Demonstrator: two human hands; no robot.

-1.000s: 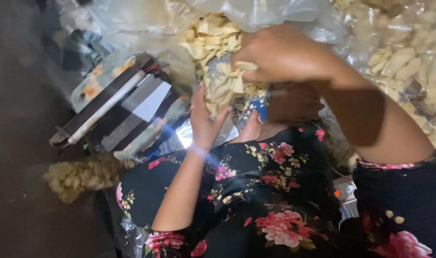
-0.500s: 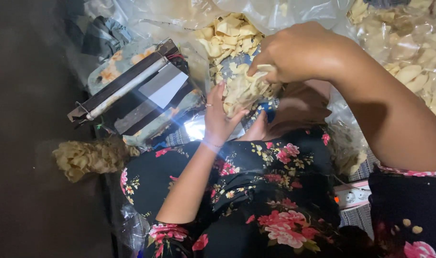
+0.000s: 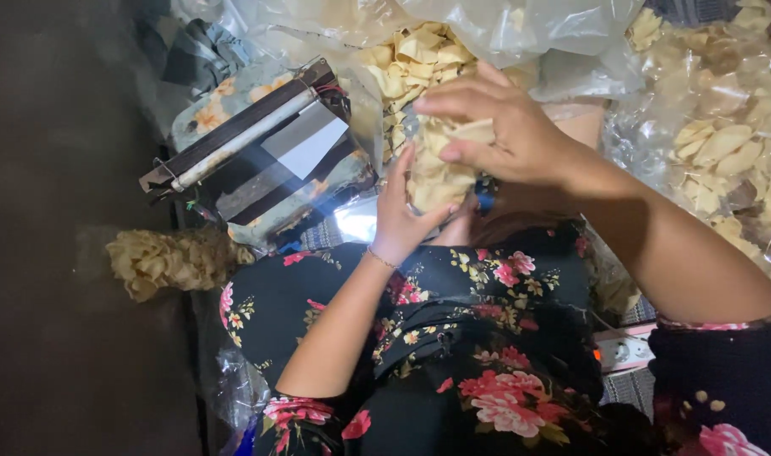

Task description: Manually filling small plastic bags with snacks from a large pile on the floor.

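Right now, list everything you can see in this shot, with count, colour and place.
small bag of chips: one, clear with pale yellow chips, centre, between both hands
big open bag of chips: one, clear plastic, top centre
more bagged chips: several, pale yellow, right
bag sealer: one, dark with metal bar, left of centre
filled bag: one, pale yellow, on floor at left
power strip: one, white, lower right
left hand: holding small bag
right hand: on top of small bag

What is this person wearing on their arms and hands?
Both hands are bare, no gloves. The left hand has a thin bracelet at the wrist. Both forearms are uncovered; short black sleeves with a pink and red flower print end near the elbows, matching the flowered black garment over the lap.
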